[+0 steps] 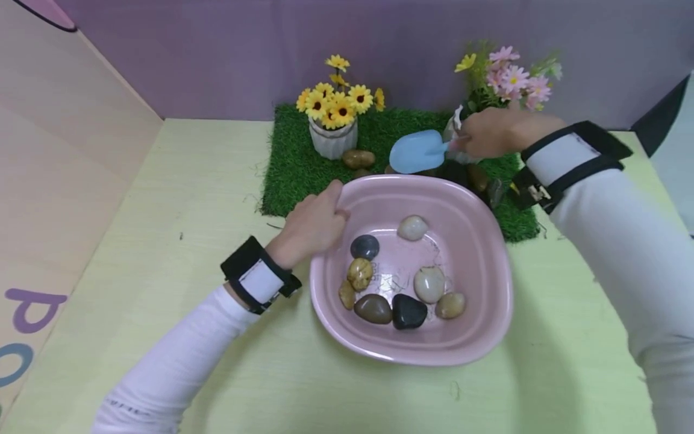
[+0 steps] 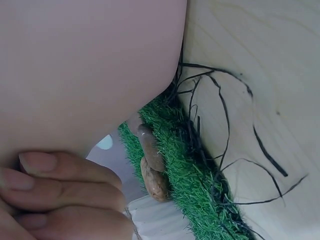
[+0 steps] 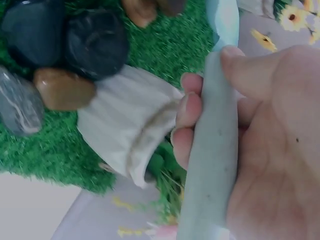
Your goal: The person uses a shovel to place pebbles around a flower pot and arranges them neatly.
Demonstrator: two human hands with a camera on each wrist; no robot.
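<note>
A pale yellow-green tabletop [image 1: 271, 374] bears a glossy pink rounded-square basin [image 1: 490, 271], with 8 smooth white, tan, brown, grey and black stones [image 1: 430, 284] on its floor. The left hand [image 1: 311, 223] grips its far-left rim, fingers curled against the outside. Past the far rim, the right hand [image 1: 496, 131] wraps its fingers round the pale handle of a light-blue-bladed shovel [image 1: 417, 152], between 2 ridged white pots [image 1: 334, 140] of yellow and pink flowers [image 1: 514, 78] on a green artificial-grass mat [image 1: 295, 163]. Behind stands a purple-grey wall [image 1: 217, 60].

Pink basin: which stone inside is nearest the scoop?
The upper whitish stone in the head view, lying alone; the rest lie farther from the blue scoop.
</note>
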